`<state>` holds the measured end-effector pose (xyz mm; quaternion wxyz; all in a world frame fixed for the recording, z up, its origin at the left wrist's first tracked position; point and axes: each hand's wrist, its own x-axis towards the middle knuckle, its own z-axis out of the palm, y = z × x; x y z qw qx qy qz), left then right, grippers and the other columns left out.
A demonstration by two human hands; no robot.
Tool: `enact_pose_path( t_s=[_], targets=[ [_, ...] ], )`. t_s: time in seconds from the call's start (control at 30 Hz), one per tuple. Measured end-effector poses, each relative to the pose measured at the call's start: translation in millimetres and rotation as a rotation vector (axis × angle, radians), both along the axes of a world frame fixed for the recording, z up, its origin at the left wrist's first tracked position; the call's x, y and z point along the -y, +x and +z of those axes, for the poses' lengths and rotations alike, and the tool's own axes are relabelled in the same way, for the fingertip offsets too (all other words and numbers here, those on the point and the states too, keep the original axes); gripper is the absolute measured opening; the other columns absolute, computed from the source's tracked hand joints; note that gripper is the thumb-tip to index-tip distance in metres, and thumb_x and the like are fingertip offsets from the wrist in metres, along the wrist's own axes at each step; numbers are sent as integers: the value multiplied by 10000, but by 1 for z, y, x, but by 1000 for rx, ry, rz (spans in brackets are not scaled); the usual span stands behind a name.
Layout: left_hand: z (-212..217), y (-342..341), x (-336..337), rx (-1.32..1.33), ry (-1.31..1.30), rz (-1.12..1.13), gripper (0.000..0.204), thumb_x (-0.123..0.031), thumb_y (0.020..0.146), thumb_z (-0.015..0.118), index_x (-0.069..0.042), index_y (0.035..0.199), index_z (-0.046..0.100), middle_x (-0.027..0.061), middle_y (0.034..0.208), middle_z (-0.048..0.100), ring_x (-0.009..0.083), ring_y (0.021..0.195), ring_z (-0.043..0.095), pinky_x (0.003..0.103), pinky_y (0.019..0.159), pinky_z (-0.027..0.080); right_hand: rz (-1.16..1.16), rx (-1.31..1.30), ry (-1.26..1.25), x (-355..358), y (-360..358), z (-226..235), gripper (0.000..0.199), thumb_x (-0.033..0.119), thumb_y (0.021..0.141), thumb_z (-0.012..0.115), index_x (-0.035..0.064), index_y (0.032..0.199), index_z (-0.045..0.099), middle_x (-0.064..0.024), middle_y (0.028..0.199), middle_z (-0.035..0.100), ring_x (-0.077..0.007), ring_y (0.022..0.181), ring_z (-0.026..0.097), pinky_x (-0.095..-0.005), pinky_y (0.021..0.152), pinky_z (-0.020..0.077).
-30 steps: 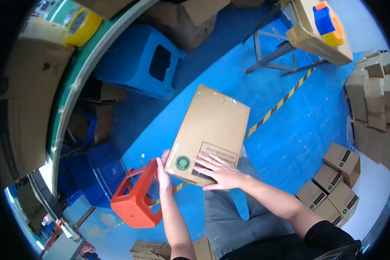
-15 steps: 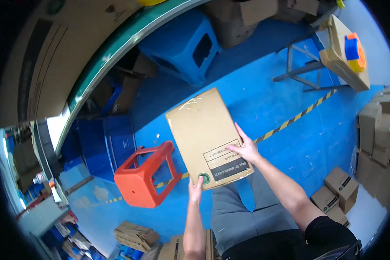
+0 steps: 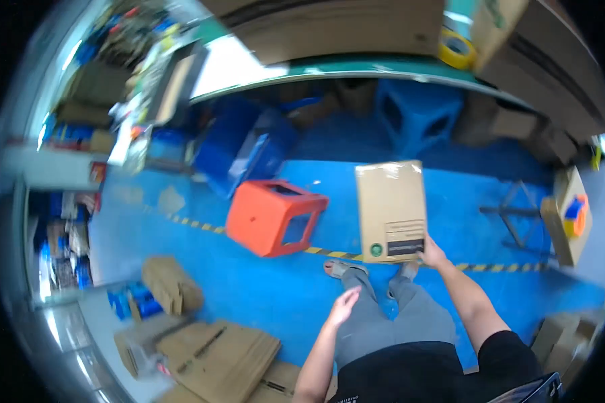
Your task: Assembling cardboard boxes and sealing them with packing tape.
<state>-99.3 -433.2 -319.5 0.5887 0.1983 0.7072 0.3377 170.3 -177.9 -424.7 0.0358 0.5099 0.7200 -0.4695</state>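
One taped cardboard carton (image 3: 392, 201) is at three o'clock from the view's centre, the right hand (image 3: 435, 254) closed on its corner between four and five o'clock. At the carton's seven o'clock, the left hand (image 3: 345, 306) is apart from it, fingers loosely open, holding nothing. An orange-red plastic stool (image 3: 263, 218) lies tipped at nine o'clock, a blue plastic stool (image 3: 417, 107) near twelve

the carton (image 3: 386, 195) bears a framed panel (image 3: 402, 228) of blurred print with a dark band (image 3: 405, 246), beside a round green emblem (image 3: 376, 250); the black shirt (image 3: 410, 369) carries small white lettering (image 3: 347, 399).
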Motion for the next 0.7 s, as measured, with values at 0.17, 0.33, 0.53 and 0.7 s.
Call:
enact_pose_path(
  t_s=[0.17, 0.33, 0.53, 0.7],
  targets=[
    [40, -29, 232, -72, -266, 422, 337, -332, 963, 596, -53, 1117, 704, 34, 977, 713, 113, 821, 630, 260, 719, 494, 215, 307, -224, 29, 36, 29, 433, 392, 777, 690, 67, 1063, 711, -217, 1039, 693, -387, 982, 660, -450, 856, 533],
    [64, -3, 433, 49, -760, 827, 284, -337, 932, 580, -108, 1031, 714, 33, 911, 703, 164, 764, 653, 337, 655, 513, 224, 328, -259, 77, 31, -4, 231, 201, 823, 669, -18, 895, 693, -122, 754, 685, -206, 594, 668, -382, 542, 545],
    [55, -34, 495, 272, -558, 920, 351, -389, 925, 566, -149, 1157, 672, 6, 1150, 667, 192, 1012, 628, 463, 839, 486, 327, 364, -165, 145, -89, 70, 176, 162, 781, 675, -9, 806, 706, -117, 741, 693, -234, 587, 658, -398, 529, 534],
    [66, -107, 528, 156, -444, 1062, 402, -406, 919, 602, -110, 1185, 659, 58, 1183, 665, 219, 1059, 628, 419, 880, 497, 641, 23, -159, 169, -288, 45, 224, 182, 812, 677, -37, 854, 699, -96, 746, 691, -206, 672, 657, -367, 628, 541]
  ],
)
